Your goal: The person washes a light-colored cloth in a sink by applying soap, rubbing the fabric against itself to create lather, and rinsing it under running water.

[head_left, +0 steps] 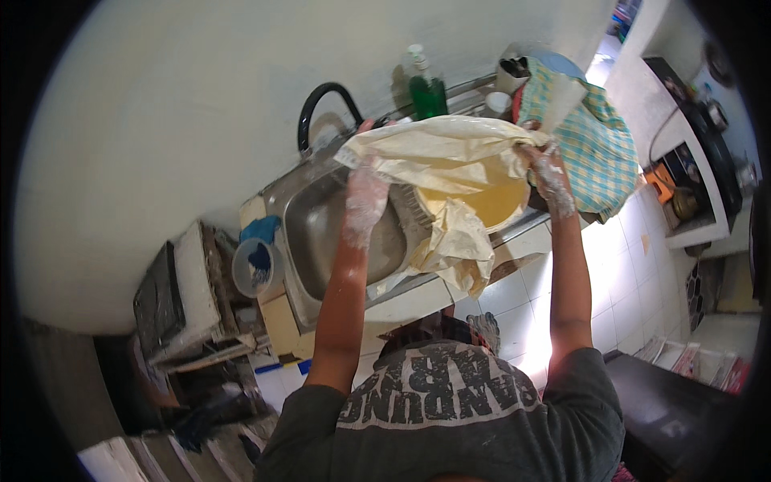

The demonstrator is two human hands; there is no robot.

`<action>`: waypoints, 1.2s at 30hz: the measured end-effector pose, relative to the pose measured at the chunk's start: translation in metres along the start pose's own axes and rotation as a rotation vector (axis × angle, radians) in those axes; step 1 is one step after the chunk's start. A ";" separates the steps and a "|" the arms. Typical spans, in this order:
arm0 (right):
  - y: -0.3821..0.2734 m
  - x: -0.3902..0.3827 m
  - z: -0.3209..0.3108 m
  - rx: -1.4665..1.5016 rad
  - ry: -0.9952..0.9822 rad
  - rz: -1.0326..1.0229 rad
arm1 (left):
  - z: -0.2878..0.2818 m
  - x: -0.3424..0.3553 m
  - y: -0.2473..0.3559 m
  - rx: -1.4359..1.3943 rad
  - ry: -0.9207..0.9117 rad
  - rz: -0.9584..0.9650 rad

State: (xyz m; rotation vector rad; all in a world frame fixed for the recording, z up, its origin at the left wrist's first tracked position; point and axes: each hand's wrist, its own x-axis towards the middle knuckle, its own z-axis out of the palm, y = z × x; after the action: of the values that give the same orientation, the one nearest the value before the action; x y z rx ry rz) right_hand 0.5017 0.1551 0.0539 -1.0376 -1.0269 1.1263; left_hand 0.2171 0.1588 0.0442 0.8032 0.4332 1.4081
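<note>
Both of my hands hold up a wide, cream-coloured cloth, stretched between them at the right side of the sink. My left hand, dusted with white powder, closes on its left end over the basin's edge. At the other end my right hand, also powdery, grips a bunched part. Below the raised edge a smooth yellow surface shows; whether it is a bowl or part of the cloth I cannot tell. A crumpled fold hangs down over the counter's front edge.
A steel sink with a black curved faucet lies left. Behind stands a green pump bottle. A checkered cloth drapes the right side. A clear plastic tub sits left of the sink. Farther right is a stove.
</note>
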 end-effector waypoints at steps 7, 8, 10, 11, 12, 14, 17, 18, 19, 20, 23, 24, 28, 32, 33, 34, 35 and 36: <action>0.020 0.002 -0.022 -0.315 0.022 -0.074 | -0.010 -0.026 -0.015 0.066 0.081 -0.328; 0.008 -0.006 -0.003 -0.291 -0.049 -0.111 | -0.024 -0.033 -0.021 0.085 0.060 -0.243; -0.019 -0.011 0.014 -0.323 -0.158 -0.162 | -0.027 -0.037 -0.027 -0.075 0.080 -0.217; -0.024 -0.009 0.017 -0.365 -0.210 -0.173 | -0.019 -0.033 -0.023 -0.246 0.131 -0.266; -0.035 -0.009 0.013 -0.414 -0.239 -0.188 | -0.009 -0.029 -0.023 -0.422 0.160 -0.328; -0.046 -0.005 0.028 -0.584 -0.284 -0.218 | -0.036 -0.040 -0.026 0.356 -0.024 -0.177; -0.063 -0.002 0.059 -0.896 -0.367 -0.195 | -0.040 -0.044 -0.023 0.492 -0.166 -0.165; -0.068 -0.007 0.077 -0.850 -0.429 -0.266 | -0.032 -0.046 -0.014 0.247 -0.126 -0.188; -0.076 -0.007 0.090 -0.892 -0.514 -0.311 | -0.024 -0.045 -0.013 -0.275 0.007 -0.200; -0.079 -0.006 0.100 -0.919 -0.606 -0.361 | -0.019 -0.045 -0.016 -0.306 -0.011 -0.172; -0.073 -0.006 0.104 -0.852 -0.650 -0.154 | -0.006 -0.043 -0.019 -0.350 -0.003 -0.132; -0.071 -0.010 0.110 -0.841 -0.669 -0.193 | 0.000 -0.042 -0.018 -0.336 0.053 -0.144; -0.065 -0.022 0.133 -0.836 -0.735 -0.340 | -0.014 -0.046 -0.023 0.065 0.101 0.021; -0.050 -0.025 0.113 -0.942 -0.504 -0.513 | -0.026 -0.039 -0.022 -0.322 0.396 -0.213; -0.042 -0.021 0.102 -0.799 -0.529 -0.482 | -0.022 -0.036 -0.024 -0.362 0.396 -0.243; -0.015 -0.013 0.086 -0.643 -0.564 -0.460 | -0.023 -0.038 -0.024 -0.394 0.404 -0.259; 0.006 -0.005 0.064 -0.509 -0.579 -0.444 | -0.014 -0.035 -0.025 -0.435 0.387 -0.290; 0.010 -0.002 0.052 -0.464 -0.583 -0.357 | 0.001 -0.034 -0.023 -0.443 0.458 -0.314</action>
State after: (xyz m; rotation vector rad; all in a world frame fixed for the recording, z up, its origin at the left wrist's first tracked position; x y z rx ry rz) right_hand 0.4487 0.1600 0.0547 -0.8354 -1.9257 0.9257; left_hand 0.2288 0.1267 0.0214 0.0430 0.5433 1.3172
